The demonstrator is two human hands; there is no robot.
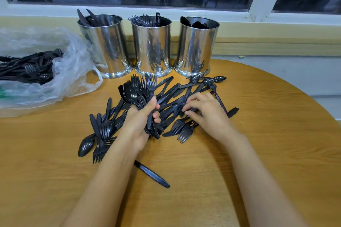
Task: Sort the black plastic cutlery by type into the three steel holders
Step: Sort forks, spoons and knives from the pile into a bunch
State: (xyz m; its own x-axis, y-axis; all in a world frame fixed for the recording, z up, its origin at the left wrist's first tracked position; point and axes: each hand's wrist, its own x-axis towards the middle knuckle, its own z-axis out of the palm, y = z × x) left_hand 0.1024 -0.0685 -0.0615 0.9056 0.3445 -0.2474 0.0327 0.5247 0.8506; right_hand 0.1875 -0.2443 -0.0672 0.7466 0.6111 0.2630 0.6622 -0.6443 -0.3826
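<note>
Mixed bundle (138, 94) was gripped by L hand (138, 125); a piece in pile (169, 90) was pinched by R hand (206, 114). Holders (152, 42) were seen at 12. Risk: bundle overfilled, pcs could be dropped.

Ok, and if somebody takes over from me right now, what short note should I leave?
Left hand: grips a mixed bundle of forks and spoons.
Right hand: pinches a piece in the loose pile on the table.
The left holder has knives, the middle holder forks, the right holder spoons.
Done: some of each type is in its holder.
To do: the bundle, the pile, one stray knife by the left forearm, more cutlery in the plastic bag.
</note>
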